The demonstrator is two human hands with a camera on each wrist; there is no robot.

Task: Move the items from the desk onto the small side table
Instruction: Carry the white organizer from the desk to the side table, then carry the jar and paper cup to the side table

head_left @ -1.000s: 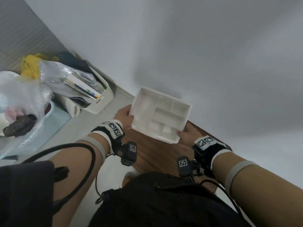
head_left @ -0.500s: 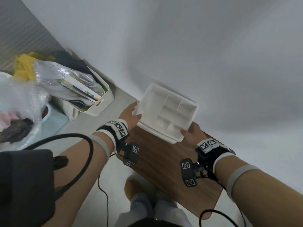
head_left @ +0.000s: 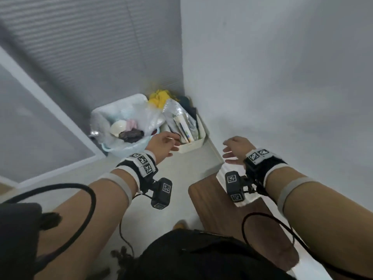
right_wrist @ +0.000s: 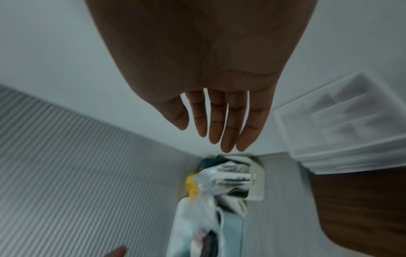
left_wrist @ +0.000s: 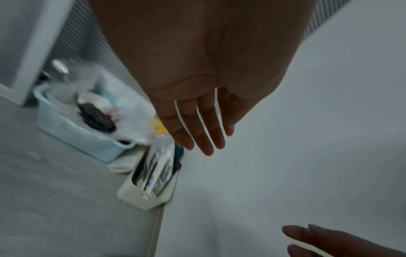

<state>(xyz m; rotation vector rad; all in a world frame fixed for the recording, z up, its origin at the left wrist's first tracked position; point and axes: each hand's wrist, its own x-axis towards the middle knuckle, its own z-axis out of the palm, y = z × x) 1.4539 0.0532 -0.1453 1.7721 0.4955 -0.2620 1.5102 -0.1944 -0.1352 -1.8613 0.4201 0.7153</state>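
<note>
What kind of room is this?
Probably a corner of a home or small office: a small wooden side table by a white wall, floor bins of books and bagged clutter, ribbed blind behind.

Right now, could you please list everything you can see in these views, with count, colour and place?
divided tray: one, white, on the side table by the wall
side table: one, brown wood, under the right arm
storage bin: one, cream, on the floor in the corner, holding books and plastic bags
basin: one, pale blue, on the floor left of the bin, holding a plastic bag of mixed things
yellow item: one, behind the bins in the corner; I cannot tell what it is
left hand: fingers straight, holding nothing
right hand: fingers straight, holding nothing
</note>
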